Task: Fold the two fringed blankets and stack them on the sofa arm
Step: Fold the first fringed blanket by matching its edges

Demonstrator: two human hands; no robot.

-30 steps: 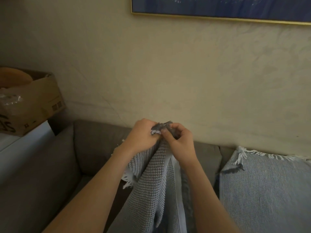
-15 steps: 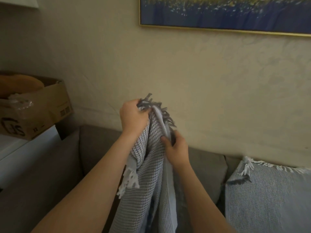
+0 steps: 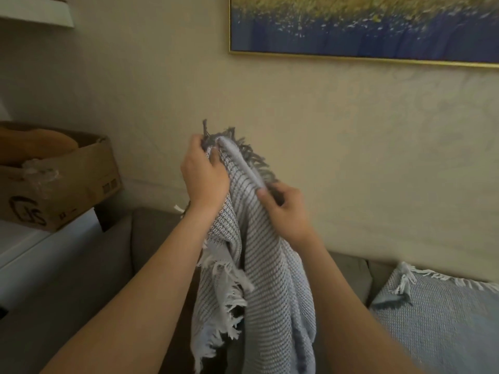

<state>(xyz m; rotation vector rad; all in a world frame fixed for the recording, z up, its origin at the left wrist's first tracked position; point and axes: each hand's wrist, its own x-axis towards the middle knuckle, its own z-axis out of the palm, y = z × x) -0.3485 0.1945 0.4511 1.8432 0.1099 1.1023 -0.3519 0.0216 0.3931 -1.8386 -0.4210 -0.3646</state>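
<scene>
Both my hands are up in front of the wall (image 3: 378, 163), clamped on the grey blanket (image 3: 270, 279). My left hand (image 3: 205, 174) grips the top corner with its fingers curled round the bunched edge, and the dark fringe (image 3: 243, 149) sticks up just above it. My right hand (image 3: 283, 209) is lower and to the right, pinching the same fringed edge with the thumb on the front. Its fingers are behind the cloth, mostly hidden. The hands are near each other but apart, and the edge runs slanted between them.

The rest of the grey blanket hangs between my forearms in loose folds, with a pale fringe (image 3: 224, 282) dangling under the left wrist. Its bottom end runs out of frame, so I can't tell if it touches the sofa (image 3: 156, 230).

The second blanket (image 3: 437, 325), light blue, lies on the sofa at lower right with its white fringe along the top edge, by the sofa back. The sofa arm (image 3: 75, 287) is at lower left. A cardboard box (image 3: 75, 184) sits on a white surface beyond it. A painting (image 3: 364, 25) in a gold frame hangs at upper right.
</scene>
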